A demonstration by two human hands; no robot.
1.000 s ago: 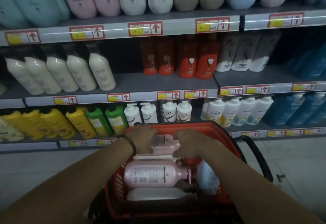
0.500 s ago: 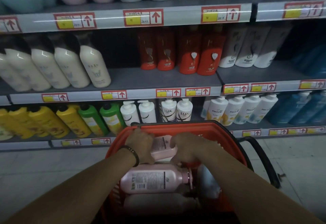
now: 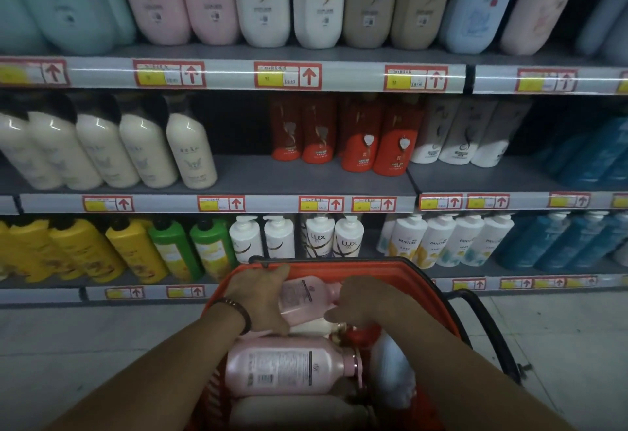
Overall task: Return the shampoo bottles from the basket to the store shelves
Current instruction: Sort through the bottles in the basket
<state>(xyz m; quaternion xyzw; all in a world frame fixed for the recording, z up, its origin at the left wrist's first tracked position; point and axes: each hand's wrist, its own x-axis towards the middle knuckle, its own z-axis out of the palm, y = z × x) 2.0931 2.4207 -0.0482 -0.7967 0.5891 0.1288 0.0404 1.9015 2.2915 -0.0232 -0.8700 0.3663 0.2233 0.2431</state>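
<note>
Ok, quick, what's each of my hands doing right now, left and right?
Left hand: grips the left end of the pale pink bottle over the red basket.
Right hand: grips the same bottle's other end.

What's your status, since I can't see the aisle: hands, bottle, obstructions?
Left hand and right hand grip a pink bottle, inside the red basket. Bigger pink bottle lies just nearer. Nothing on top.

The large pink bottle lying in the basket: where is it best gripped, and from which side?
Come from above. The large pink bottle lies on its side, label up, cap pointing right, a pale bottle close against its near side. Its body is broad, so the likely best grip is the narrower shoulder beside the cap.
</note>
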